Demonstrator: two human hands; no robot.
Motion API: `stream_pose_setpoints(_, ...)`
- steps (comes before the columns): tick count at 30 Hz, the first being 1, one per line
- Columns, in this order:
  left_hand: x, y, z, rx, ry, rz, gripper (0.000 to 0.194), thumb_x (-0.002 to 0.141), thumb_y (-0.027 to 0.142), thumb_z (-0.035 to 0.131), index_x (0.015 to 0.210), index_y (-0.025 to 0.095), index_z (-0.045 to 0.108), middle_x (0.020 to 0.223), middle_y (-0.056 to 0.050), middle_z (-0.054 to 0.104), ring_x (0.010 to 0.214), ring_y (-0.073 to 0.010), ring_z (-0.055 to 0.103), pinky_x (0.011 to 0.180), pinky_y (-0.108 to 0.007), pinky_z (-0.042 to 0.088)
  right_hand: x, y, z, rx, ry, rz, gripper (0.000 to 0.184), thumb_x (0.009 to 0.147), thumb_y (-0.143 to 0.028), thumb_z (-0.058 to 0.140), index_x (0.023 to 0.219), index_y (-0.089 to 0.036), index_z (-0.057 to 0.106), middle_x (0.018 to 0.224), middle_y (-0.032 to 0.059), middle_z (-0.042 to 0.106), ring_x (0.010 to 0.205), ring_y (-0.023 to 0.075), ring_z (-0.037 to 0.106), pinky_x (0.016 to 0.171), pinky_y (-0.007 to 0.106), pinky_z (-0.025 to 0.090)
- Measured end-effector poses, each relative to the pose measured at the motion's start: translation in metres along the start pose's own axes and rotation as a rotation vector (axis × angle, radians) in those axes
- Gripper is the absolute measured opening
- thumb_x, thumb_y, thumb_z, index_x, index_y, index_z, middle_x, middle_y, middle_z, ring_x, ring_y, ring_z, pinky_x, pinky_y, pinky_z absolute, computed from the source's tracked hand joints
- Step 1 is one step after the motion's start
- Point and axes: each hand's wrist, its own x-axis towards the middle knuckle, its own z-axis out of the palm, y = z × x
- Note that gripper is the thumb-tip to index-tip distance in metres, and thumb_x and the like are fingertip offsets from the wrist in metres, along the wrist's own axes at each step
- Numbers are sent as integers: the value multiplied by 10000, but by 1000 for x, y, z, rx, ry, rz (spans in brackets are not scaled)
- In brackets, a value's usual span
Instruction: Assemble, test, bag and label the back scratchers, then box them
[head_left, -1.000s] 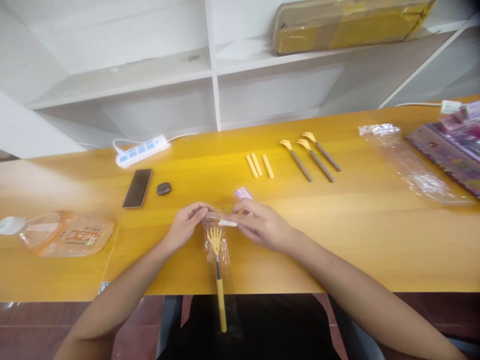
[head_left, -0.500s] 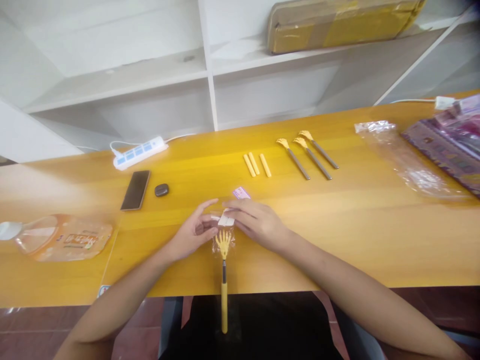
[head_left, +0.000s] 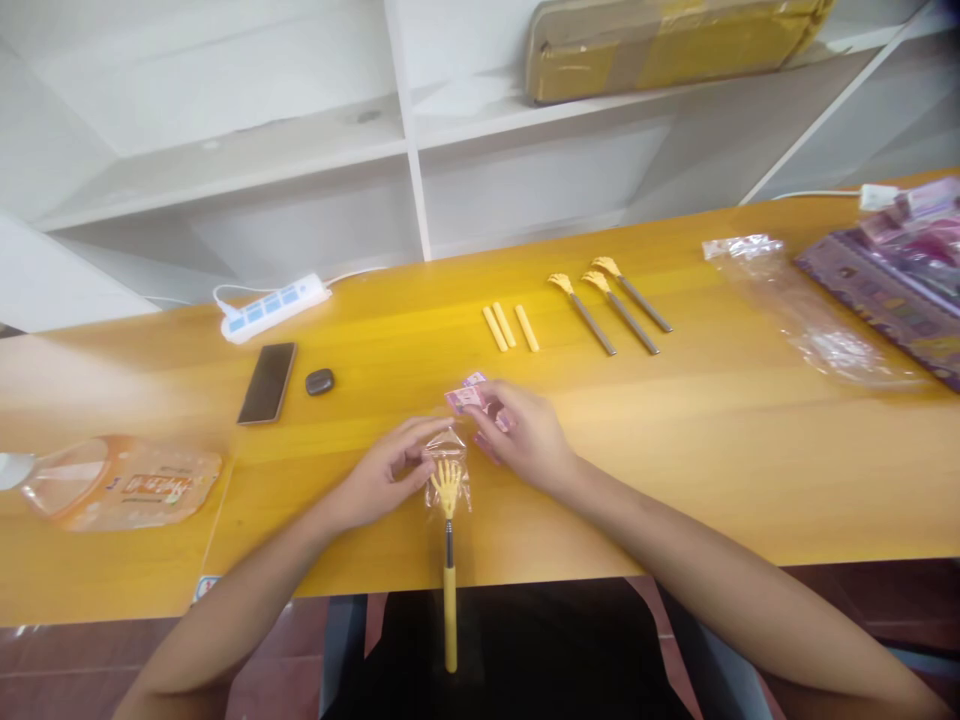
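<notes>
Pink card [head_left: 465,399] sits pinched in the right hand [head_left: 531,432], the left hand [head_left: 382,477] loosely spread at the clear bag [head_left: 448,443]

The table [head_left: 675,450] has a smooth, wood-toned top with a soft sheen. Across its near edge, the yellow scratcher [head_left: 450,620] looks like matt plastic with a shiny metal shaft, inside a glossy, wrinkled clear plastic bag [head_left: 457,500]. The pink card [head_left: 465,400] looks like smooth printed paper. Toward the far edge, three scratchers [head_left: 631,320] have grey metal shafts; the crinkled wrapper [head_left: 814,315] is clear, glossy plastic.
</notes>
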Motion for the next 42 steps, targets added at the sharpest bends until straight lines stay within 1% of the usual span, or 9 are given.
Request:
stream_pose_setpoints(4, 0, 4, -1, 36, 15, -23, 597, 1044, 291, 637, 1618, 391, 507, 1632, -122, 508, 1004, -172, 682, 904, -324, 589, 2, -4, -5, -21, 120, -73, 170, 1100, -294, 562, 1152, -209, 700, 933, 65, 738, 808, 182, 686, 788, 334, 572)
stream_pose_setpoints(8, -2, 3, -1, 21, 19, -61, 674, 1042, 286, 644, 1668, 405, 421, 1631, -119, 526, 917, -145, 671, 915, -337, 594, 3, -8, -10, -4, 99, -224, 180, 1102, -209, 527, 1173, -215, 693, 1039, 94, 725, 947, 203, 701, 847, 360, 587)
stream_pose_setpoints(12, 1, -2, -3, -103, -10, 25, 629, 1024, 294, 690, 1623, 367, 509, 1655, -118, 519, 1279, -259, 665, 1141, -444, 537, 3, -7, -8, 24, 82, -290, 184, 1093, -187, 547, 1176, -210, 710, 1076, 100, 691, 997, 204, 693, 857, 359, 603)
stream_pose_setpoints(15, 3, -7, -8, -243, -57, 42, 626, 1008, 297, 721, 1605, 340, 540, 1662, -125, 522, 1467, -329, 562, 1256, -531, 439, 3, -2, -3, 34, 44, -266, 190, 1100, -198, 540, 1184, -218, 710, 1084, 94, 698, 998, 201, 700, 868, 365, 612)
stream_pose_setpoints(22, 6, -9, -13, -444, -112, 63, 638, 995, 369, 720, 1603, 281, 551, 1595, -174, 586, 1407, -376, 607, 1222, -586, 444, 0, 4, 3, 120, -1, -35, 111, 1073, -273, 628, 1176, -239, 611, 1015, 56, 747, 898, 195, 749, 760, 344, 626)
stream_pose_setpoints(26, 6, -5, -12, -445, -95, 49, 644, 990, 371, 709, 1606, 279, 546, 1611, -179, 564, 1341, -377, 649, 1201, -610, 449, 0, 3, 0, 139, 75, -17, 185, 1054, -277, 666, 1206, -236, 569, 1065, 62, 760, 843, 173, 748, 744, 321, 623)
stream_pose_setpoints(30, 6, -1, -12, -460, -86, 42, 637, 983, 342, 689, 1601, 254, 558, 1608, -183, 575, 1338, -378, 655, 1203, -609, 443, 1, 4, -3, 50, 89, -75, 155, 1052, -266, 669, 1180, -231, 588, 1037, 60, 761, 822, 172, 735, 728, 310, 608)
stream_pose_setpoints(35, 6, 4, -11, -571, -37, 45, 613, 931, 287, 684, 1534, 182, 641, 1576, -170, 625, 1500, -381, 538, 1309, -573, 314, 5, 5, -5, -64, 39, -248, 70, 1062, -254, 662, 1123, -222, 650, 1006, 70, 761, 893, 199, 723, 782, 341, 597)
stream_pose_setpoints(42, 6, 8, -12, -738, -48, -28, 584, 917, 262, 671, 1490, 146, 670, 1536, -189, 654, 1442, -404, 594, 1271, -639, 355, 8, 1, -7, -86, 54, -371, 105, 1055, -196, 669, 1157, -219, 680, 1002, 58, 772, 920, 197, 704, 845, 360, 578)
